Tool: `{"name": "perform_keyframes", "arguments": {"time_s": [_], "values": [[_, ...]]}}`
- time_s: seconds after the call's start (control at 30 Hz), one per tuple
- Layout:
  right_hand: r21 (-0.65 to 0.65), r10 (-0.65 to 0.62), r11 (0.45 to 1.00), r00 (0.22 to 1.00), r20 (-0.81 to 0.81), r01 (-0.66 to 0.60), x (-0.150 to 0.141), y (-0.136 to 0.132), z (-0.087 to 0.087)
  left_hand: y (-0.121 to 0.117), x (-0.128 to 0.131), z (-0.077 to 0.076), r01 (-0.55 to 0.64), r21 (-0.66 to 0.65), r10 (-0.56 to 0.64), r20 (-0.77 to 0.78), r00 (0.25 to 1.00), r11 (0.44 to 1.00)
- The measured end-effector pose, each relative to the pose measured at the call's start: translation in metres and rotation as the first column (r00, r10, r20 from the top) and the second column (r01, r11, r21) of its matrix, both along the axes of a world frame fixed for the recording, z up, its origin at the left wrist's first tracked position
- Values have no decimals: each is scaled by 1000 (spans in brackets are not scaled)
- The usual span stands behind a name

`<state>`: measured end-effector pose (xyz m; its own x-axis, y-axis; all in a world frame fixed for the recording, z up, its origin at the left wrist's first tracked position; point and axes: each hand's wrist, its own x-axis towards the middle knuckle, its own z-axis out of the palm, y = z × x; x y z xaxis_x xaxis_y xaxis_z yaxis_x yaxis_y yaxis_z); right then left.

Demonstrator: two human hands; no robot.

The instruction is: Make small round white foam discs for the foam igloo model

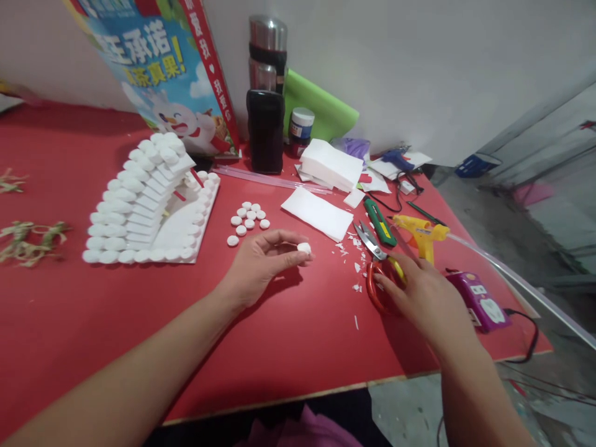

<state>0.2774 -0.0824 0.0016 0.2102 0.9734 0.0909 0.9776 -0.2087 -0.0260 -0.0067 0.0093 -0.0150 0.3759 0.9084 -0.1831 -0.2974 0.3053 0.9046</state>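
Note:
Pinched between the thumb and fingertips of my left hand (265, 264) is a small white disc (304, 248), just above the red table. My right hand (426, 292) has its fingers around the handles of the scissors (376, 264), which lie low over the table with the blades pointing away. Part of the handles is hidden by the fingers. Several more white discs (250, 215) are grouped beyond my left hand. At the left stands a white model (153, 205) with a curved flight of steps edged by the same discs.
Right of the scissors are a green cutter (379, 222), a yellow glue gun (421, 234) and a purple box (479, 302) with a cable. White scraps (357, 268) litter the table (298, 354). Folded white sheets (318, 213), a black case (265, 131) and a printed board (181, 81) stand farther back.

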Motion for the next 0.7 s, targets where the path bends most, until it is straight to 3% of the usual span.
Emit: {"name": "perform_keyframes", "arguments": {"time_s": [0.07, 0.13, 0.17, 0.23, 0.33, 0.43, 0.53, 0.6, 0.7], "values": [[93, 91, 992, 994, -62, -85, -11, 2, 13, -1, 0, 0, -14, 208, 34, -95, 995, 978], [210, 204, 966, 948, -244, -153, -30, 9, 26, -1, 0, 0, -13, 414, 94, -176, 980, 910], [213, 261, 959, 881, -394, -189, -42, 16, 32, -1, 0, -1, -8, 500, 130, -210, 969, 866], [136, 280, 956, 665, -693, -262, -66, 34, 38, 0, -1, -2, 9, 628, 197, -258, 946, 778], [-87, 84, 888, 344, -935, -452, -91, 63, 34, 1, -2, -2, 59, 752, 257, -296, 920, 657], [-129, -77, 873, 129, -989, -469, -97, 79, 19, 1, -4, 0, 100, 801, 277, -317, 907, 590], [-104, -152, 899, -81, -985, -425, -95, 80, 4, 2, -4, 0, 119, 804, 275, -333, 902, 582], [-118, -199, 912, -172, -965, -393, -94, 78, -2, 2, -4, -2, 131, 811, 284, -344, 895, 570], [-158, -265, 911, -247, -932, -382, -97, 77, -6, 2, -2, -6, 150, 817, 308, -370, 876, 557]]}}
